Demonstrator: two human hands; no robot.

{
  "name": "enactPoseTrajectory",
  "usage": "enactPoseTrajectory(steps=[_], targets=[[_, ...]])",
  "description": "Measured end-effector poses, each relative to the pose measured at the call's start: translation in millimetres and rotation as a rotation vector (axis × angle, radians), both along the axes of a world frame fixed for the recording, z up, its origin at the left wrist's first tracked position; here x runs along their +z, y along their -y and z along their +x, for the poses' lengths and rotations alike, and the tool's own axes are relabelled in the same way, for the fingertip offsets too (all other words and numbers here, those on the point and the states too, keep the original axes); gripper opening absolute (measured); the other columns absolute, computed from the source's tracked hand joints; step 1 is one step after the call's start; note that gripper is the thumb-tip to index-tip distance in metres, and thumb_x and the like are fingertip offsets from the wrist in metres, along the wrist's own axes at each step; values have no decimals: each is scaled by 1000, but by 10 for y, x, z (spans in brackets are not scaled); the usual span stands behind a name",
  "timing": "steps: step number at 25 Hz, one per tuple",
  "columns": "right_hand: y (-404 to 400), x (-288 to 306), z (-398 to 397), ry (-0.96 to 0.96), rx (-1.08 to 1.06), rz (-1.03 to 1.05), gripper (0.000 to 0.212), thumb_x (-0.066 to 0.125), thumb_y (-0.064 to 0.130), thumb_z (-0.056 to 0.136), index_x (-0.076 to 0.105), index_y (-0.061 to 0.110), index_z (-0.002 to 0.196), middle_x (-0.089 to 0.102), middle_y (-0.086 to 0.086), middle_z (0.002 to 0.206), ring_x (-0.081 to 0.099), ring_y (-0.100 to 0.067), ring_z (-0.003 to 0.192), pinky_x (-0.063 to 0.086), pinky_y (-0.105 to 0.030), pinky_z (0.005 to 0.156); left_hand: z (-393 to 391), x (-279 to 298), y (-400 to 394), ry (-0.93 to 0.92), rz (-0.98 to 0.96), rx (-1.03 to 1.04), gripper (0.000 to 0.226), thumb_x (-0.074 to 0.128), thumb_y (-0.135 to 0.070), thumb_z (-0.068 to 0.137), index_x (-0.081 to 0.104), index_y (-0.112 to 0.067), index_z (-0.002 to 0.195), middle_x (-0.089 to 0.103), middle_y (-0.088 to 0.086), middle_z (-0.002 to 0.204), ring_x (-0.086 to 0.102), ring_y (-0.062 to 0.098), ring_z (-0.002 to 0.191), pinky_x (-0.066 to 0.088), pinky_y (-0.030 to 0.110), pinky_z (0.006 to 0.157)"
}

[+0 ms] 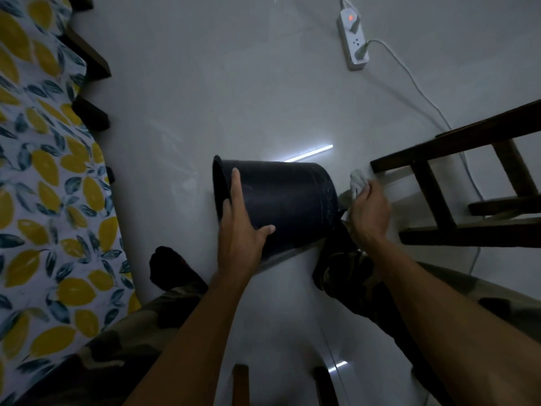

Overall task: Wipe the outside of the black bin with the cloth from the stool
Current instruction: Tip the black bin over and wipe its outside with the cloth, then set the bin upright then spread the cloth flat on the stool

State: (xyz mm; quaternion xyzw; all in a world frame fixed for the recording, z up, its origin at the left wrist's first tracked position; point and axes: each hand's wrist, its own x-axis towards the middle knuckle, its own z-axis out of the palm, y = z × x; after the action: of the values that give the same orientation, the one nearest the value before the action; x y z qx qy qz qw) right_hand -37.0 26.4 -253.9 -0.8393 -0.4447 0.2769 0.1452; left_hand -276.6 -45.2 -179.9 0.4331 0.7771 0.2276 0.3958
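Cloth (357, 183): bunched in right hand (369, 213) at the bin's base.
Black bin (281, 200): tipped, left hand (238, 230) gripping its rim.
Progress: wiping underway; side wall likely left.

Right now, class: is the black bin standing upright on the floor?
No. The black bin is tipped on its side, mouth facing left, with the left hand gripping its rim.

A black bin (281, 200), whitish cloth (358, 183), yellow-lemon patterned bedsheet (44, 186), camouflage trousers (123, 341), dark brown stool (474, 186).
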Motion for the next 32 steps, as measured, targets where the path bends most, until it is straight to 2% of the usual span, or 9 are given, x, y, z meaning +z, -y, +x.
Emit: enactPoseTrajectory(steps=[4, 8, 10, 12, 14, 18, 23, 28, 32], targets=[[14, 348, -130, -120, -25, 65, 36, 34, 31, 112, 59, 12, 130, 61, -1, 108, 60, -18, 96, 44, -29, 79, 116, 388, -147, -217, 114, -139, 117, 72, -6, 89, -16, -46, 155, 51, 6, 149, 64, 31, 114, 54, 48, 92], [55, 525, -216, -248, -30, 98, 32, 35, 34, 112, 58, 18, 126, 61, 10, 94, 65, -12, 88, 58, -31, 74, 127, 277, 7, -493, -37, -411, 94, 57, 1, 95, -4, -25, 162, 68, 11, 99, 65, 26, 79, 50, 37, 67], [74, 539, -208, -259, -34, 104, 30, 35, 34, 113, 58, 20, 125, 62, 8, 97, 66, -11, 90, 59, -32, 80, 145, 144, 149, -486, -147, -454, 83, 50, 3, 95, 11, -26, 161, 71, 12, 104, 67, 29, 85, 50, 40, 70], [99, 542, -190, -274, -48, 96, 27, 35, 32, 113, 58, 21, 122, 62, 10, 93, 63, -4, 83, 54, -22, 73, 234, 40, 287, -503, -113, -465, 70, 52, 1, 94, 32, -27, 155, 71, 8, 116, 69, 29, 95, 49, 38, 71], [120, 532, -183, -269, -46, 99, 29, 34, 32, 113, 58, 19, 124, 66, 5, 97, 65, -6, 82, 56, -24, 71, 373, -26, 368, -488, -85, -474, 60, 54, -2, 95, 41, -27, 147, 67, 2, 125, 68, 27, 103, 50, 36, 73], [161, 533, -247, -253, -49, 89, 34, 34, 35, 112, 58, 18, 129, 68, -3, 114, 68, -18, 99, 62, -41, 87, 631, -161, 393, -352, -121, -429, 61, 55, 3, 94, 37, -15, 150, 52, 8, 142, 62, 32, 115, 50, 41, 88], [306, 740, -356, -300, -35, 75, 29, 35, 31, 113, 59, 19, 124, 63, 10, 90, 65, -5, 81, 55, -23, 70, 792, -181, 334, -245, -174, -369, 64, 61, -10, 96, 30, -17, 152, 43, 6, 148, 56, 32, 123, 48, 44, 95], [491, 1101, -565, -320, 40, 110, 33, 34, 36, 111, 61, 22, 124, 71, -3, 107, 69, -21, 96, 60, -47, 85, 711, 275, 273, -217, -83, -379, 56, 60, -26, 97, 36, -17, 146, 46, 9, 142, 55, 34, 121, 49, 46, 92], [663, 1540, -675, -361, 70, 156, 36, 34, 38, 109, 62, 23, 125, 73, -4, 114, 69, -24, 103, 58, -48, 90, 655, 780, 249, -247, -9, -364, 49, 60, -28, 98, 41, -16, 141, 48, 9, 141, 56, 33, 120, 50, 45, 89]])
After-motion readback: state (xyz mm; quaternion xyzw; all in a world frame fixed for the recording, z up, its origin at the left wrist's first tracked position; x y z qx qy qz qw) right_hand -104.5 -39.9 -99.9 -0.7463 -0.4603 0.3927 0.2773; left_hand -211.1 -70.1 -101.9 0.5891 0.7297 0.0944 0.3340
